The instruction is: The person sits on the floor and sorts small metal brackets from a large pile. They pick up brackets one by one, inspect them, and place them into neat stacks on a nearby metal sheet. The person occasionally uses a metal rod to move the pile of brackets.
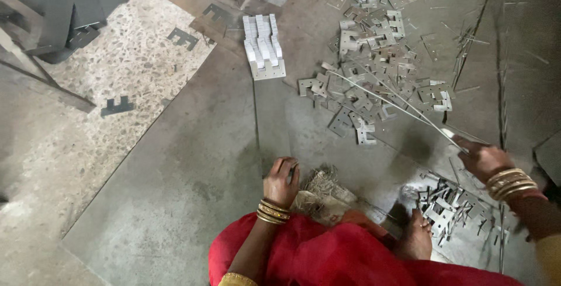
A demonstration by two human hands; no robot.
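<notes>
1. My left hand (281,181) rests curled on the floor sheet (193,169), gripping nothing I can make out.
2. Stamped metal brackets (374,69) lie scattered ahead, between both hands.
3. My right hand (482,158) is clamped on thin metal rods (397,103) reaching into that pile.

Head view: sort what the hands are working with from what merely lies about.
In hand:
- right hand gripping thin grey metal strips
- left hand resting on the grey metal floor sheet
- scattered grey notched metal stampings

Lying about:
- neat stack of pale stampings
- dark angle pieces
</notes>
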